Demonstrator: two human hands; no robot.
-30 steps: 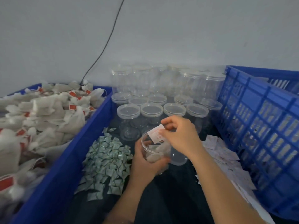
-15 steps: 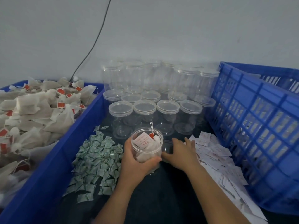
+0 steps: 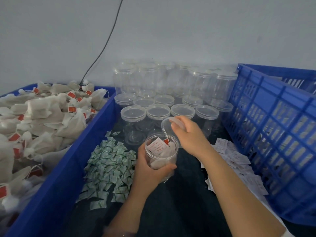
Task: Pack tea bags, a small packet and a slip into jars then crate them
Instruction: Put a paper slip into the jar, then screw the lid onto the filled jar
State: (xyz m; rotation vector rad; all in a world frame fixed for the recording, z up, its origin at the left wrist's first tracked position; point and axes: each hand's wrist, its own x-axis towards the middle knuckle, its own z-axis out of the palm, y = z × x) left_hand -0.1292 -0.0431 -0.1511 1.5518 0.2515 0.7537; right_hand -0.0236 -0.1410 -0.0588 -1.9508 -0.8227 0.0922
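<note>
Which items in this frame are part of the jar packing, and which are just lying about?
Job: open jar in left hand, slip inside it, lid in right hand, heap of tea bags, green packets, loose slips, lidded empty jars, blue crate.
Lying about: black cable on the wall.

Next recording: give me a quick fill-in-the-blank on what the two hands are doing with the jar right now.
1. The left hand grips an open jar holding tea bags and a printed ____.
2. The right hand holds the clear ____ tilted over the jar's mouth.
3. The small green-and-white packets lie piled on the jar's ____ side.

Missing words: slip; lid; left.
</note>
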